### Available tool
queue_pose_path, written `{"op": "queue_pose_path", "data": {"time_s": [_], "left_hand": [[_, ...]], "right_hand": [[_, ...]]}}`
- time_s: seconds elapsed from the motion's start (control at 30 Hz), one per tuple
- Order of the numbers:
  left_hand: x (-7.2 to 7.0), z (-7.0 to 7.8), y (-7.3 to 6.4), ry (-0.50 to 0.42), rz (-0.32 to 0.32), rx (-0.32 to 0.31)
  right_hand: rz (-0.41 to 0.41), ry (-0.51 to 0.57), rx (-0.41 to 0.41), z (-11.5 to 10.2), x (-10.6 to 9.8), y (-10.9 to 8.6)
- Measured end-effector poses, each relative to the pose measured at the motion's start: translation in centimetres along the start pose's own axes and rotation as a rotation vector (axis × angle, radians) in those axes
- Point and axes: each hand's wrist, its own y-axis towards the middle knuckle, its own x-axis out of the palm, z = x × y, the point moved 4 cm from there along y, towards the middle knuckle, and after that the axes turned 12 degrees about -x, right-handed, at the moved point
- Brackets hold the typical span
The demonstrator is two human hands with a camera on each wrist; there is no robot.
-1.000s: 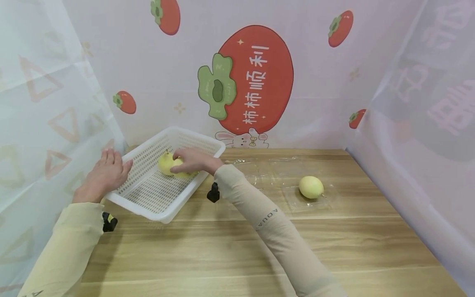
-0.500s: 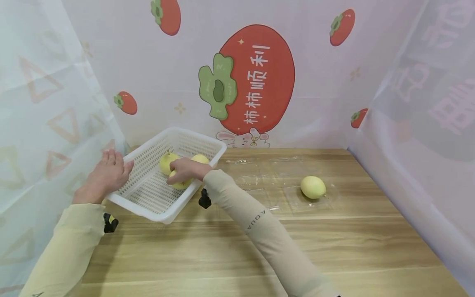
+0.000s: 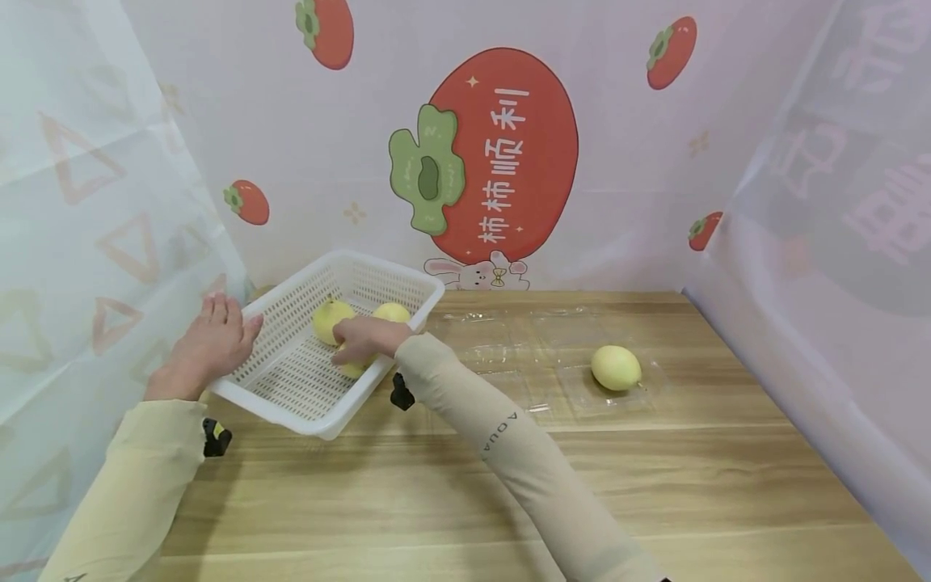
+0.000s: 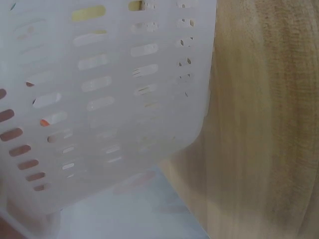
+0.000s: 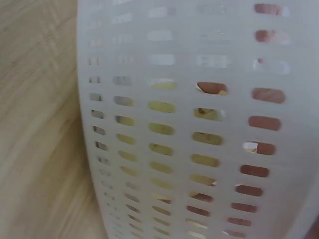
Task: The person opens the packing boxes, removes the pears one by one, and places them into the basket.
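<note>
A white slotted plastic basket (image 3: 298, 394) sits at the table's back left, turned at an angle. My left hand (image 3: 216, 343) rests at its left rim with the fingers extended. Inside it, my right hand (image 3: 369, 336) grips a yellow pear (image 3: 352, 370) from above, close to the right wall. Two more pears lie in there, one pear (image 3: 330, 320) to the left and another pear (image 3: 393, 312) behind the hand. Through the slots in the right wrist view, yellow pear skin (image 5: 162, 128) shows, with fingers (image 5: 264, 123) around it.
Right of the basket lie clear plastic trays (image 3: 578, 398) with compartments. A single pear (image 3: 616, 369) sits in the front right compartment. Printed cloth walls (image 3: 618, 202) enclose the wooden table (image 3: 465, 485) at the back and both sides.
My right hand has drawn a pear toward the basket's near right side and lowered slightly, uncovering the pear behind it. The left hand has stayed at the rim.
</note>
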Motion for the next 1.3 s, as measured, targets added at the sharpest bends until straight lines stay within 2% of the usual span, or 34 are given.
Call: {"op": "queue_pose_path", "data": {"time_s": [0.13,0.27,0.37,0.57,0.67,0.93,1.1,1.3], "left_hand": [[0.1,0.0,0.0,-0.013,-0.001,-0.007],[0.1,-0.1,0.1,-0.008,0.008,-0.005],[0.1,-0.2,0.1,-0.001,0.005,-0.002],[0.0,-0.2,0.1,-0.003,-0.012,0.002],[0.0,-0.2,0.1,-0.004,-0.014,-0.001],[0.1,0.0,0.1,-0.003,-0.017,-0.002],[0.2,0.0,0.0,0.004,-0.013,0.003],[0.0,-0.1,-0.2,0.011,0.002,0.007]], "right_hand": [[0.045,-0.046,-0.035,-0.1,-1.3,-0.4],[0.106,-0.087,-0.091,-0.4,-3.4,-1.8],[0.157,-0.131,-0.144,-0.5,-4.9,-3.2],[0.320,-0.234,-0.237,0.0,-7.7,-6.8],[0.354,-0.243,-0.256,0.2,-8.6,-8.6],[0.391,-0.337,-0.239,0.8,-9.7,-12.5],[0.385,-0.359,-0.247,1.1,-9.5,-14.3],[0.415,-0.465,-0.244,1.8,-9.3,-16.5]]}}
